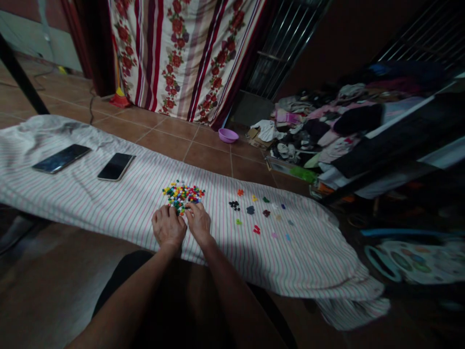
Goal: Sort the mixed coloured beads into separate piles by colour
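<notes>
A pile of small colourful beads [185,192] in red, yellow, green, blue, white and orange lies on a striped cloth [145,213]. At its near left edge rests my left hand [169,227], fingers bent down and slightly apart, fingertips touching the cloth by the beads. My right hand [199,222] is close beside it, thumb and fingers drawn together at the near edge of the pile; a tiny dark piece shows at the fingertips, too small to name. To the right lie small single-colour groups, among them black beads [234,206], grey beads [250,210], orange beads [240,192] and red beads [256,230].
Two dark-screened devices, a larger one [61,158] and a phone [116,166], lie on the cloth at left. On the tiled floor beyond stand a purple basin [228,135] and a heap of clothes [319,121]. A flowered curtain [181,58] hangs behind.
</notes>
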`<state>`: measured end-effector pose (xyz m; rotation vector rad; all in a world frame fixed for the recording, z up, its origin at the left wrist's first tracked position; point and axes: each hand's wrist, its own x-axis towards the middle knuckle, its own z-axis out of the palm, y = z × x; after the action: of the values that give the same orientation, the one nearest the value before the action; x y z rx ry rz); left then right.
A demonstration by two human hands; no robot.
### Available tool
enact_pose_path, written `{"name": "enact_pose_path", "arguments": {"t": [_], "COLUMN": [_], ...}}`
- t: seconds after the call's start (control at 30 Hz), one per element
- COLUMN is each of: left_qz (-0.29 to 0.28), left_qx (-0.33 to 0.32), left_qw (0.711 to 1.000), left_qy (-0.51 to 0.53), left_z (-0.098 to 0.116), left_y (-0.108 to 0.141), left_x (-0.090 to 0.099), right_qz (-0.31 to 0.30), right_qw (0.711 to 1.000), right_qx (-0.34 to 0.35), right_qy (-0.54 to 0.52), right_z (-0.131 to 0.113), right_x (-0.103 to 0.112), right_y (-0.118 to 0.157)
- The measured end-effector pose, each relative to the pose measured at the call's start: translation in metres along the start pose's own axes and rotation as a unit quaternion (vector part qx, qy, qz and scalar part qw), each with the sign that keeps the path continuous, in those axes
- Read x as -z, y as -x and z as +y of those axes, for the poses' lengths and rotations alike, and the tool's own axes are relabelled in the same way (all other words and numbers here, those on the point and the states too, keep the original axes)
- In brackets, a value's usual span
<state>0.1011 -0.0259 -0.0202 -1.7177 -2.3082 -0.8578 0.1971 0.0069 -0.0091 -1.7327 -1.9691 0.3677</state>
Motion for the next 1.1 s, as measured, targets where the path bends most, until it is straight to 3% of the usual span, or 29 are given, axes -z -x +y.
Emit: {"name": "enact_pose_path", "arguments": {"t": [0.27,0.67,0.93,1.1], "left_qz": [-0.001,-0.008,-0.009,-0.009], "left_qx": [0.003,0.006,-0.001,-0.006], "left_qw": [1.000,1.000,1.000,1.000], "left_qy": [-0.002,0.012,-0.022,-0.024], "left_z": [0.001,0.001,0.000,0.000], "left_y": [0.000,0.001,0.001,0.001], "left_x": [0.002,0.004,0.003,0.002], "right_qz": [0.055,0.131,0.163,0.162], "right_qw": [0.996,0.979,0.975,0.981], "right_qx": [0.017,-0.035,-0.058,-0.102], "right_qy": [-0.066,-0.152,-0.137,-0.033], "right_z": [0.003,0.017,0.075,0.118], "right_x": [-0.003,0.005,0.049,0.087], "right_y": [0.002,0.007,0.004,-0.005]}}
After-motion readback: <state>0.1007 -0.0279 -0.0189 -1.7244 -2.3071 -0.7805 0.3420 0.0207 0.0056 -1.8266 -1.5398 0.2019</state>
